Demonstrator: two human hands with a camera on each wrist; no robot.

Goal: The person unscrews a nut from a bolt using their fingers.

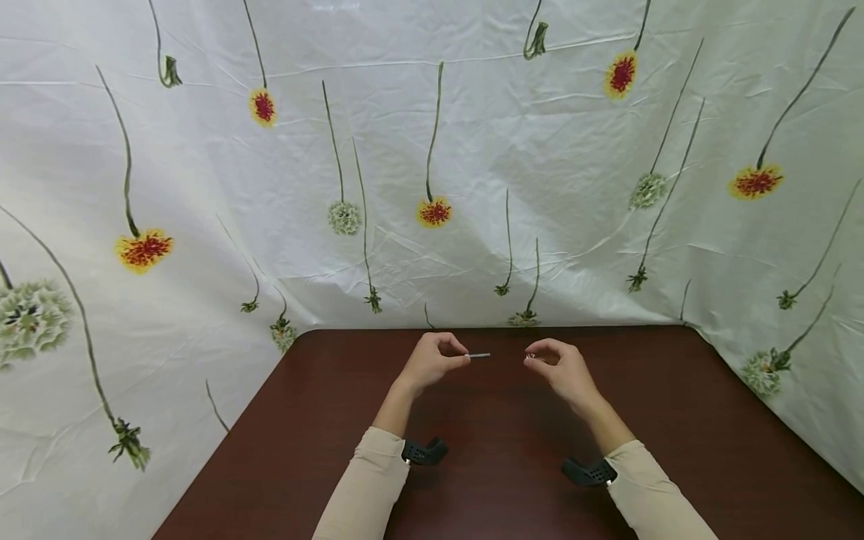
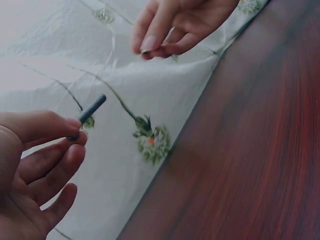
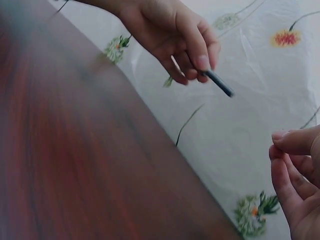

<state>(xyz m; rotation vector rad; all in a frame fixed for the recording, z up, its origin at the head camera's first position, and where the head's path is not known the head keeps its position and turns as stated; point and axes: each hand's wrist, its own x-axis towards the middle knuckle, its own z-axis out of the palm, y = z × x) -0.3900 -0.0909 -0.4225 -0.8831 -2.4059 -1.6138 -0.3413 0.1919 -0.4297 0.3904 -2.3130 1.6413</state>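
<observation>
My left hand [image 1: 432, 361] pinches one end of a short, thin grey rod [image 1: 480, 355] between thumb and fingertip. The rod points toward the right hand; in the left wrist view the free end of the grey rod [image 2: 95, 108] tilts upward. Across a small gap, my right hand [image 1: 567, 369] pinches a tiny shiny piece [image 1: 531, 356] between thumb and index finger. Fingers mostly hide that piece, so its exact kind is unclear. Both hands are held above the far part of the table, and the rod and the tiny piece are apart.
A dark red-brown wooden table [image 1: 499, 450] lies beneath the hands. Behind it and along its sides hangs a pale cloth [image 1: 378, 150] printed with flowers. Black straps [image 1: 425, 451] sit on both wrists, beside beige sleeves [image 1: 367, 480].
</observation>
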